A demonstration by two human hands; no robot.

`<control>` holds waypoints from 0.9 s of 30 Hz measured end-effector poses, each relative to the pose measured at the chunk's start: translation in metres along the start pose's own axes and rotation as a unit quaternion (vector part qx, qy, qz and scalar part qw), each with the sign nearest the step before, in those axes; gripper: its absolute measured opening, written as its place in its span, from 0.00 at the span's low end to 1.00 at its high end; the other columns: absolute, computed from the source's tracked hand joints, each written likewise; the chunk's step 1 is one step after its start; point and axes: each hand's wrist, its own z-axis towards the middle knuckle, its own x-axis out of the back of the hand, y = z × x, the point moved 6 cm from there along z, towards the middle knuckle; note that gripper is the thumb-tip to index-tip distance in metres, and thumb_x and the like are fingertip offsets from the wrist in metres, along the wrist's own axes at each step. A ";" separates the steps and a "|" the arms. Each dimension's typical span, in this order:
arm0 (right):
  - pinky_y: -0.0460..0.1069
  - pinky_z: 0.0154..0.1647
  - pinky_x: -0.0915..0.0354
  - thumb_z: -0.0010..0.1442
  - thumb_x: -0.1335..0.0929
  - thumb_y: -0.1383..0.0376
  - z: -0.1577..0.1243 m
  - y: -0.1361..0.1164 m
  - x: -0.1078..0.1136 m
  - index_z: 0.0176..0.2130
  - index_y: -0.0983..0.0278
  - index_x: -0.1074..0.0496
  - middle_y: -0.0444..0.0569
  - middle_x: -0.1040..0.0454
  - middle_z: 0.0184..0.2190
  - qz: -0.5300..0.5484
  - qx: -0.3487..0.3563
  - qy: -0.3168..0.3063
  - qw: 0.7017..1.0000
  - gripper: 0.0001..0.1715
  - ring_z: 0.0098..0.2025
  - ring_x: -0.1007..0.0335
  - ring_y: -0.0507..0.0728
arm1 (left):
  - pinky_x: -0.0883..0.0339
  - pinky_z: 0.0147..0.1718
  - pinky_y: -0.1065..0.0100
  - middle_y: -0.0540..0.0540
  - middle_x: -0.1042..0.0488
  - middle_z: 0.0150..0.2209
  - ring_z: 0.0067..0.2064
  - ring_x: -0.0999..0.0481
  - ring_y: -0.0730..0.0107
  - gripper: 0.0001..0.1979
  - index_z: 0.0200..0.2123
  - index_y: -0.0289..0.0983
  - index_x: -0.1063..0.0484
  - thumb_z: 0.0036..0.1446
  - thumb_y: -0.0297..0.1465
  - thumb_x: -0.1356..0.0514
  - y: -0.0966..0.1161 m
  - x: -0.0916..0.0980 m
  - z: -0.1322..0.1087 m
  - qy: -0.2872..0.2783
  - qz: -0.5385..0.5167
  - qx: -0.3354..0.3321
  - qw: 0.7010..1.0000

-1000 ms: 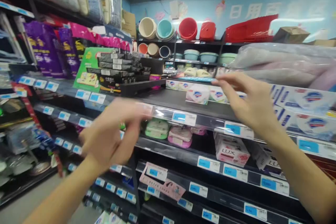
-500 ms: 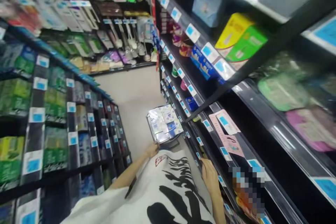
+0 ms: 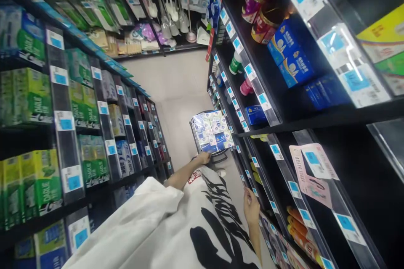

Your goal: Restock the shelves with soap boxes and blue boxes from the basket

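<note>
down in the aisle: the person is looking down past a white shirt (image 3: 170, 227), with shelves standing close on both sides.
basket: it is sitting on the pale floor (image 3: 176, 80) ahead of the person, its dark rim (image 3: 195, 136) just beside the right-hand shelves (image 3: 315, 121).
packs: white-and-blue packs (image 3: 213, 130) are lying side by side across the basket's top; how deep they are going is hidden.
left hand: the left hand (image 3: 203, 158) is bending at the basket's near edge, beside a dark handle (image 3: 220, 161); whether the fingers are closing round the rim i cannot tell.
right hand: the right hand (image 3: 251, 208) is hanging lower, near the shelf fronts, its fingers curling loosely and apart from the basket; nothing is showing in it.
change since a second ago: both hands were hovering, raised, before a shelf of boxed soap; now they are staying low, and the left is meeting the basket.
change since half a second ago: the right hand is curling more, where it was lying flatter along the shelf edge.
meaning: the handling seems to be centring on the loaded basket rather than the upper shelf.
nearby stock: toothpaste boxes (image 3: 47, 176) are standing at left, and a pink sign (image 3: 303, 176) is hanging at right.
</note>
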 end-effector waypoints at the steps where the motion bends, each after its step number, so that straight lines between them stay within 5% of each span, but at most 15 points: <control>1: 0.60 0.50 0.20 0.67 0.36 0.45 -0.005 0.001 -0.006 0.52 0.68 0.21 0.65 0.16 0.50 0.012 -0.021 0.011 1.000 0.33 0.50 0.17 0.66 | 0.21 0.51 0.55 0.44 0.19 0.48 0.49 0.19 0.61 0.10 0.47 0.35 0.21 0.68 0.34 0.33 -0.001 -0.004 0.005 -0.024 0.007 -0.004 1.000; 4: 0.59 0.45 0.19 0.66 0.36 0.45 -0.023 -0.001 -0.027 0.56 0.69 0.24 0.67 0.16 0.49 0.030 -0.072 0.019 0.997 0.35 0.48 0.16 0.67 | 0.24 0.56 0.53 0.42 0.21 0.55 0.55 0.21 0.58 0.10 0.50 0.36 0.22 0.68 0.34 0.34 -0.018 -0.010 0.014 -0.077 0.029 0.002 0.997; 9: 0.60 0.44 0.19 0.67 0.36 0.46 -0.057 -0.013 -0.053 0.60 0.67 0.26 0.66 0.16 0.49 0.027 -0.121 -0.053 0.991 0.35 0.47 0.15 0.68 | 0.25 0.57 0.49 0.40 0.22 0.57 0.56 0.21 0.55 0.15 0.54 0.35 0.23 0.69 0.37 0.35 -0.084 0.000 0.025 -0.122 0.042 0.078 0.989; 15: 0.59 0.41 0.18 0.63 0.35 0.36 -0.082 0.006 -0.041 0.58 0.64 0.26 0.65 0.16 0.50 0.000 -0.215 -0.093 0.972 0.42 0.47 0.15 0.69 | 0.29 0.61 0.50 0.33 0.30 0.65 0.65 0.27 0.50 0.22 0.65 0.33 0.33 0.71 0.32 0.41 -0.144 0.014 0.061 -0.076 0.029 0.169 0.982; 21: 0.57 0.41 0.19 0.60 0.34 0.31 -0.100 0.041 -0.023 0.56 0.60 0.28 0.62 0.15 0.49 -0.015 -0.325 -0.073 0.943 0.44 0.48 0.15 0.69 | 0.34 0.64 0.55 0.31 0.38 0.69 0.71 0.38 0.48 0.29 0.68 0.36 0.40 0.66 0.29 0.39 -0.153 0.001 0.126 -0.010 0.014 0.157 0.988; 27: 0.58 0.42 0.19 0.57 0.33 0.29 -0.092 0.046 -0.035 0.55 0.59 0.26 0.60 0.15 0.48 -0.014 -0.395 -0.096 0.914 0.45 0.46 0.15 0.69 | 0.33 0.62 0.53 0.28 0.39 0.70 0.70 0.39 0.45 0.32 0.68 0.33 0.42 0.64 0.29 0.37 -0.142 -0.024 0.182 -0.017 0.020 0.139 0.990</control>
